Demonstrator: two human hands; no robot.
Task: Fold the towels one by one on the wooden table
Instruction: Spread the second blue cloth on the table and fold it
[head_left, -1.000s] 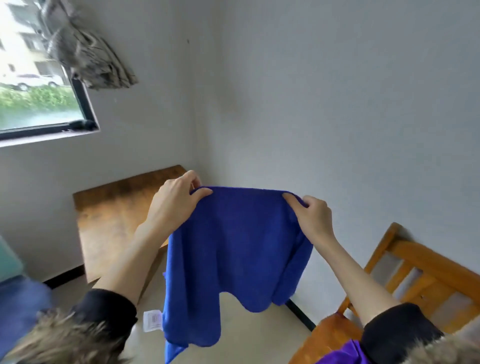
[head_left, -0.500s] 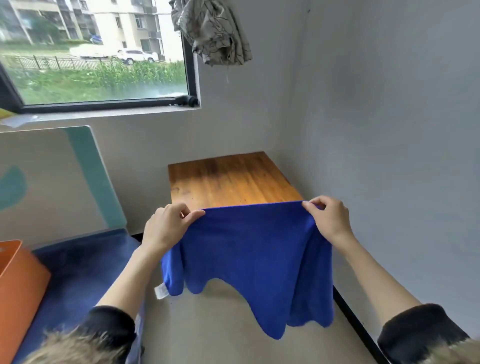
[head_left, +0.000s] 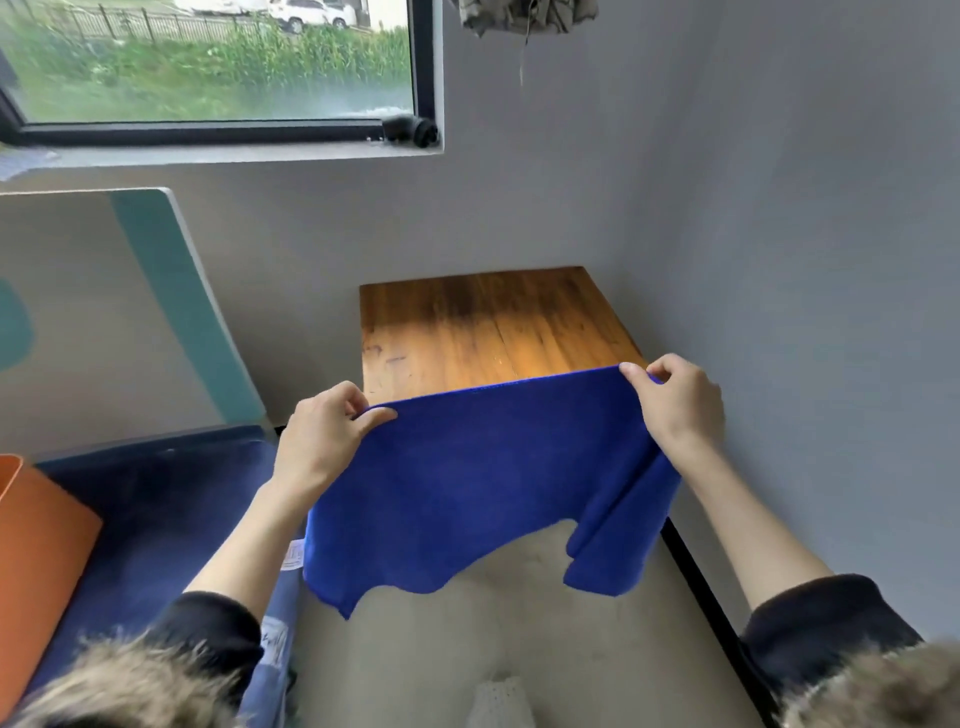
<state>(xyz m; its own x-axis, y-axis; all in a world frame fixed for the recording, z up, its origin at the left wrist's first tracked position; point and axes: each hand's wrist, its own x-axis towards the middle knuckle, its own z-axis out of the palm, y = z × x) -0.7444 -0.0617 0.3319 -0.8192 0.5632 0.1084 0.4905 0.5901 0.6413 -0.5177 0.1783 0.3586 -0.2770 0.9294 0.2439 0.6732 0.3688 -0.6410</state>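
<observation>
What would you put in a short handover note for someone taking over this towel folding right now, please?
Left hand: pinches the blue towel at its top left corner.
Right hand: pinches the top right corner.
Towel: held up and stretched between both hands in front of the wooden table, lower edge hanging free, a white tag at its left side.
Done: towel picked up and spread open; no fold yet.
Left: lay it flat on the table and fold it. No other towels can be made out in view.
</observation>
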